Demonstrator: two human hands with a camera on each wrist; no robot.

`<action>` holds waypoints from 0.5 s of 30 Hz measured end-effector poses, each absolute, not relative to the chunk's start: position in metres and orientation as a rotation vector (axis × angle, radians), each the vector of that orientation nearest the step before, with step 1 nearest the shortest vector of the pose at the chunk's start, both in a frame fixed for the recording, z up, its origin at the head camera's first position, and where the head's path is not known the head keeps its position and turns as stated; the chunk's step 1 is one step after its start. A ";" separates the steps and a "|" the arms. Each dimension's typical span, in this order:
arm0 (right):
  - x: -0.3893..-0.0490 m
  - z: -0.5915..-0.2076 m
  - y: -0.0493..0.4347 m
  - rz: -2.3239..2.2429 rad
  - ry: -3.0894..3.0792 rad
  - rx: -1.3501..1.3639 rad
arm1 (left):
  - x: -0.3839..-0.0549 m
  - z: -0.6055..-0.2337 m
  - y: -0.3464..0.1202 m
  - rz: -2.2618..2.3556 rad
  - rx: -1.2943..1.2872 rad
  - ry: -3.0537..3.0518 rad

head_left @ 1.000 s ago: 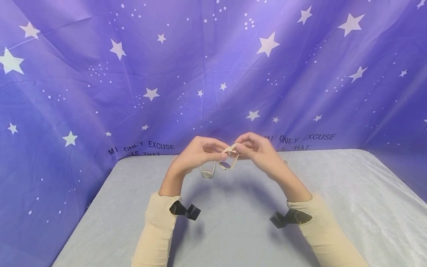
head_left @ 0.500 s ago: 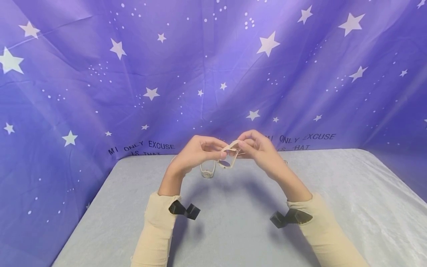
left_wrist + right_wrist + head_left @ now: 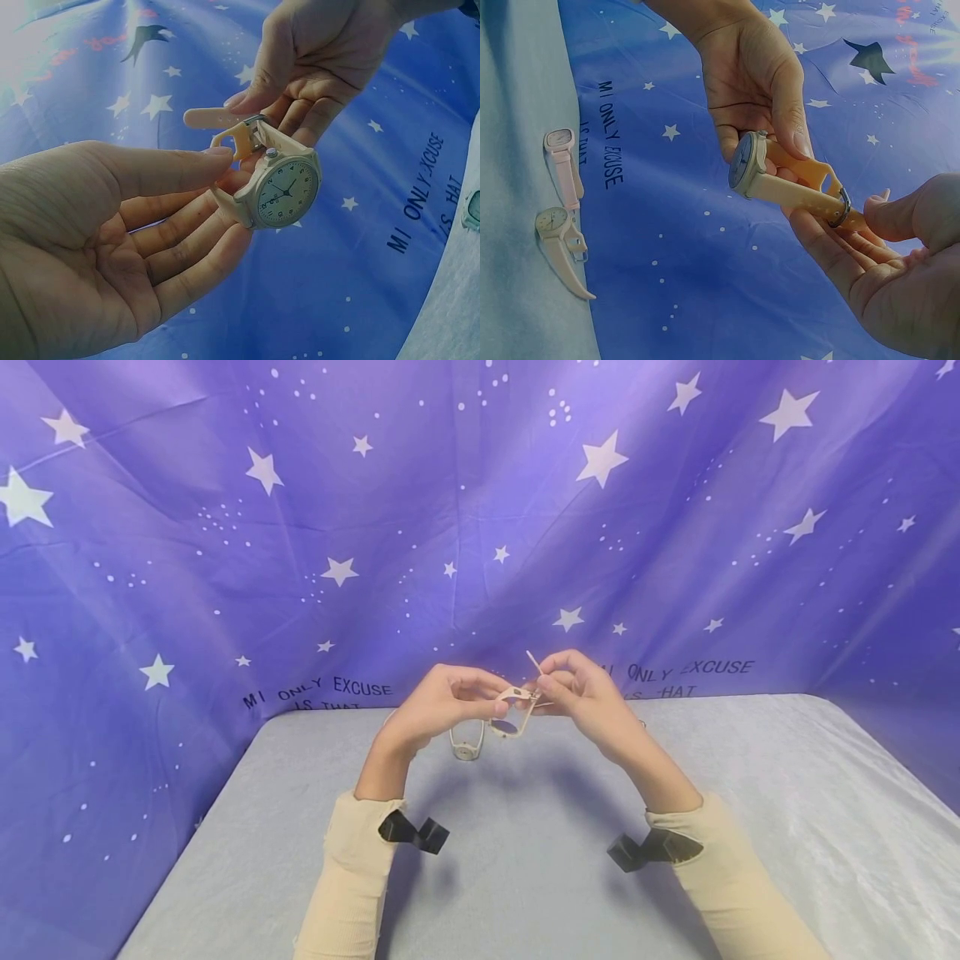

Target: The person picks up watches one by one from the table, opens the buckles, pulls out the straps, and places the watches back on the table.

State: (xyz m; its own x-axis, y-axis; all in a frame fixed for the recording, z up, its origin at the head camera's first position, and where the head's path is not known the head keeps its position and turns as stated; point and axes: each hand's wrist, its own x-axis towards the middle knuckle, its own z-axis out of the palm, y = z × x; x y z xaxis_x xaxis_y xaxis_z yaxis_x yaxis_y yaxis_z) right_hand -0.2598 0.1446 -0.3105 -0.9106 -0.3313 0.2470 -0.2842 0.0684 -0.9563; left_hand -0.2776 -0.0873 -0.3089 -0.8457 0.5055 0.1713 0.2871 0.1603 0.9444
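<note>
Mid-frame: left hand [image 3: 447, 702] pinches watch [image 3: 289, 193] by slotted strap [image 3: 778, 154], right hand [image 3: 585, 692] pinches holed strap [image 3: 804, 196]; we should hold both aligned.

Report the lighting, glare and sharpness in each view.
Head view: soft shadows on the table, the held watch too small for detail. Left wrist view: glare bleaches the cloth at top left; the watch face looks legible. Right wrist view: a milder glow at upper right.
</note>
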 end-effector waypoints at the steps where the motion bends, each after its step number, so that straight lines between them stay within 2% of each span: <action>1: -0.260 -0.311 0.145 -2.017 2.269 -0.651 | -0.278 -0.309 -0.087 1.760 0.779 2.244; 15: -0.261 -0.311 0.148 -2.023 2.328 -0.676 | -0.281 -0.312 -0.084 1.742 0.815 2.258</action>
State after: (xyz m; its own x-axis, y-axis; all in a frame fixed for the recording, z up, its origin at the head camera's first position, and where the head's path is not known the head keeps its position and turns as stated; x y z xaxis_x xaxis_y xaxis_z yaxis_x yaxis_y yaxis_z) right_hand -0.2611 0.1476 -0.3111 -0.9081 -0.3055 0.2863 -0.3261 0.0873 -0.9413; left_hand -0.2806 -0.0837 -0.3124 -0.8350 0.5173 0.1873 0.3125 0.1656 0.9354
